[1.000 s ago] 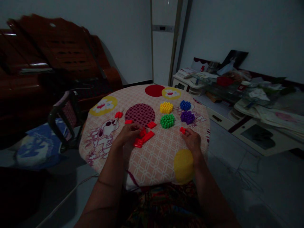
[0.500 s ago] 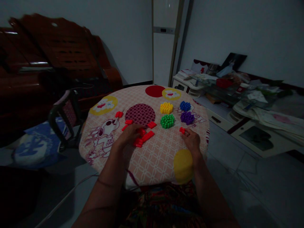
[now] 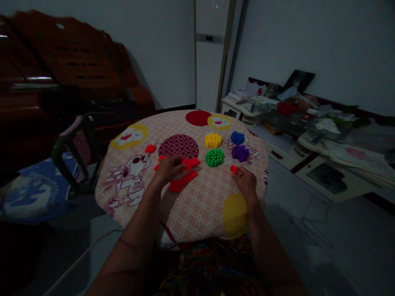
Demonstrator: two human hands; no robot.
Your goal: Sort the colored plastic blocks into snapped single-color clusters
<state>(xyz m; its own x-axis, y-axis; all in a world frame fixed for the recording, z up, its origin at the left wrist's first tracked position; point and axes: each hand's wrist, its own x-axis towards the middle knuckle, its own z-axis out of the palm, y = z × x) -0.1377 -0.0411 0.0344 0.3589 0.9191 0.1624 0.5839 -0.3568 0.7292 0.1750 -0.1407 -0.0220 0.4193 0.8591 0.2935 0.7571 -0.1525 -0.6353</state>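
My left hand [image 3: 168, 169] is over loose red plastic blocks on the left half of the round table. Its thumb and fingers are pinched around a small red block [image 3: 187, 164]; the blocks behind it blur the outline. Below the fingers lies a red strip of blocks [image 3: 183, 181], and a separate red block [image 3: 150, 148] sits further left. At the right, my right hand [image 3: 246, 181] rests low over the cloth, its fingertips closed on a small red piece [image 3: 233, 169]. Behind it stand clusters of knobbed pieces: green [image 3: 214, 157], purple [image 3: 240, 153], yellow [image 3: 213, 140] and blue [image 3: 237, 137].
A patterned cloth [image 3: 197, 213] covers the table. A folding chair [image 3: 72, 152] stands at the left, before a dark wooden bench [image 3: 70, 70]. To the right is a low cabinet [image 3: 327, 174] cluttered with papers, bags and a cup.
The view has shifted slightly. My left hand has risen a little from the red blocks, showing more of the strip beneath it. My right hand keeps its red piece in nearly the same place.
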